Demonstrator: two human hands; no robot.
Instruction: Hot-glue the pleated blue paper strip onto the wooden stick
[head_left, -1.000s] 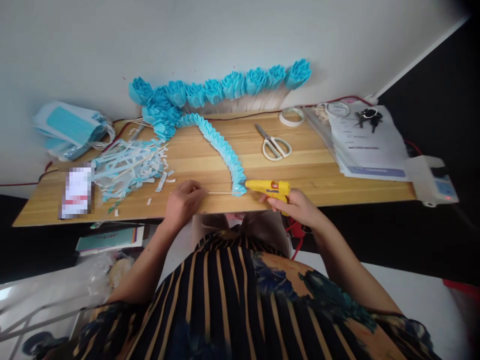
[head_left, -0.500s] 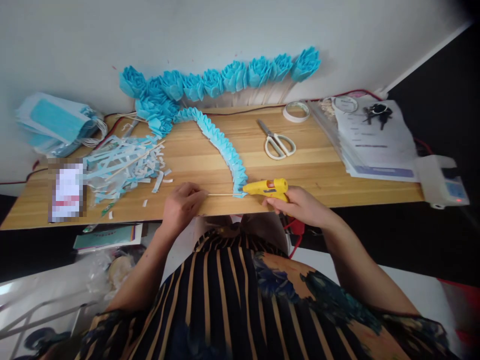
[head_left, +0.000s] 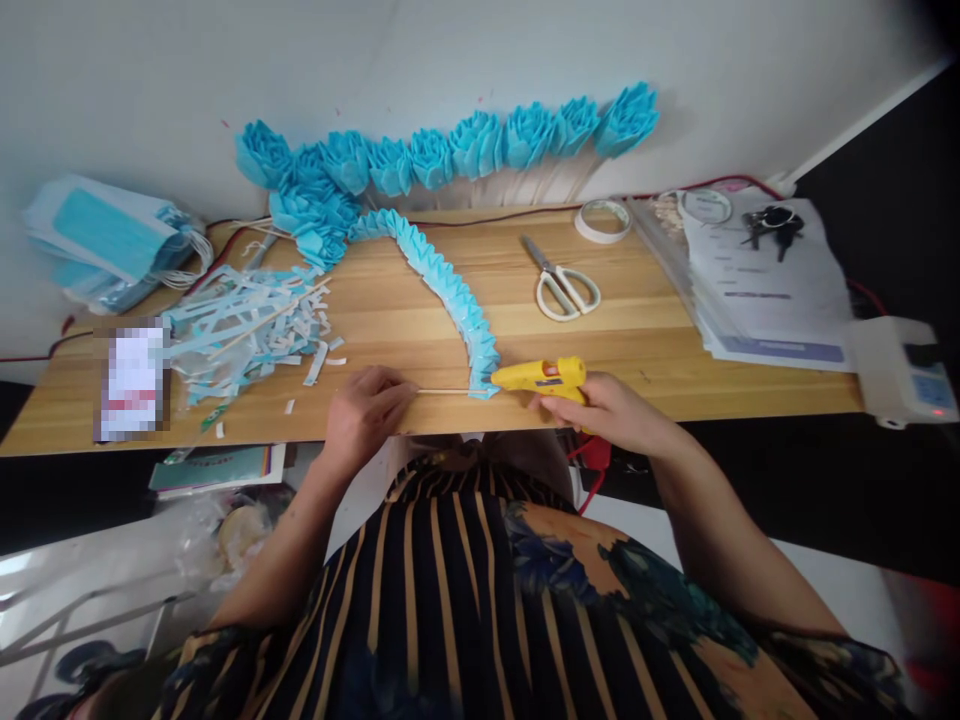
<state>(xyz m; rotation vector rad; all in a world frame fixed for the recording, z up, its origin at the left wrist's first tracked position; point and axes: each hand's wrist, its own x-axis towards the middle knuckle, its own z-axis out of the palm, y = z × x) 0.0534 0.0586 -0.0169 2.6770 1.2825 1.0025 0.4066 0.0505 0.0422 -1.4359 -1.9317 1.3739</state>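
My left hand (head_left: 366, 408) pinches the near end of a thin wooden stick (head_left: 444, 391) lying along the front of the wooden desk (head_left: 675, 350). The stick's far end meets the lower end of a long pleated blue paper strip (head_left: 442, 285) that curves back across the desk. My right hand (head_left: 609, 410) grips a yellow glue gun (head_left: 540, 376), its nozzle touching that end of the strip.
A row of blue paper flowers (head_left: 450, 150) leans on the wall. White-handled scissors (head_left: 559, 285), a tape roll (head_left: 604, 220), stacked papers (head_left: 757, 285) with keys (head_left: 772, 225), blue paper scraps (head_left: 240, 330), a stack of blue masks (head_left: 105, 245) and a white device (head_left: 904, 370) lie around.
The view has shifted slightly. Both hands stay in place, with the glue gun's nozzle held at the end of the pleated strip.
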